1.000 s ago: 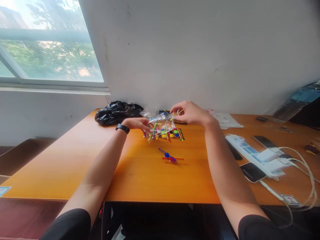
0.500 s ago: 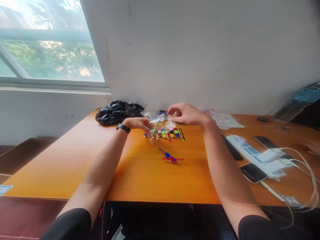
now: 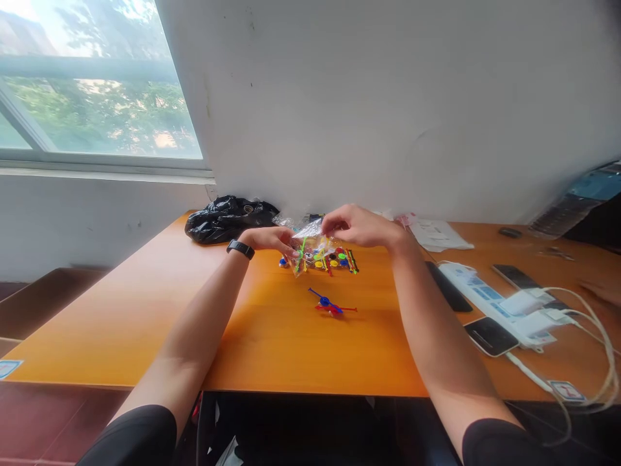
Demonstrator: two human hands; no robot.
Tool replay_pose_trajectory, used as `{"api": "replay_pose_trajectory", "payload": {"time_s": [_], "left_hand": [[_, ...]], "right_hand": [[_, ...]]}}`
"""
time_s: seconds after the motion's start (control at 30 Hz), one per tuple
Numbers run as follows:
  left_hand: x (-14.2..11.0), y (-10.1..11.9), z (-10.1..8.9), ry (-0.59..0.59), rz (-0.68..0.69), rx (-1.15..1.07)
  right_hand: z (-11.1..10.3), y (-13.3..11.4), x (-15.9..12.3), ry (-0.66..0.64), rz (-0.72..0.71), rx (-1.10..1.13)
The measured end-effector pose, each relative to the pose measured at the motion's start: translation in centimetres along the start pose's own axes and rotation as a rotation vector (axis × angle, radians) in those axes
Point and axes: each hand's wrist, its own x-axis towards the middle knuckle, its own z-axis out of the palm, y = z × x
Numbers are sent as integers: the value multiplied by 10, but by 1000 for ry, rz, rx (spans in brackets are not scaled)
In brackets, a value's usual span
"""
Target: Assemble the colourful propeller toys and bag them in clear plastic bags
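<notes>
My left hand [image 3: 274, 241], wearing a black wristband, grips the left side of a clear plastic bag [image 3: 309, 230]. A bright green stick piece [image 3: 301, 251] shows through the film near those fingers. My right hand [image 3: 352, 225] is closed at the bag's upper right, with a yellow plastic stick [image 3: 322, 244] just below its fingertips, partly hidden by the film. Behind and under the bag lie several coloured round pieces [image 3: 343, 257] and several thin sticks [image 3: 352, 261]. Closer to me rests a blue and red toy assembly [image 3: 332, 304], touched by neither hand.
A black plastic bag [image 3: 228, 220] lies at the back left. To the right are a white power strip [image 3: 485, 298] with chargers and cables, several phones [image 3: 492, 335] and a white packet [image 3: 439, 234]. Another person's blurred hand [image 3: 601, 291] shows at the right edge.
My right hand has moved left and slightly down toward the bag, bringing the yellow stick along. My left hand has hardly moved. Another person's hand has appeared at the right edge.
</notes>
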Motion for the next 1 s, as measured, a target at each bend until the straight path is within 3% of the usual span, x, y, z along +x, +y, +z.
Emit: {"api": "replay_pose_trajectory", "payload": {"time_s": [0.2,0.4,0.7,1.0], "left_hand": [[1,2,2,18,10,-27],[2,2,2,108,33,-47],[3,-4,-2,126,1,-36],[5,-4,-1,127,-12,4]], "right_hand": [[0,0,0,60,14,-81],[5,4,5,251,85,-149],[0,2,-2,53,130,-167],[-3,0,-7,-16,252,-294]]}}
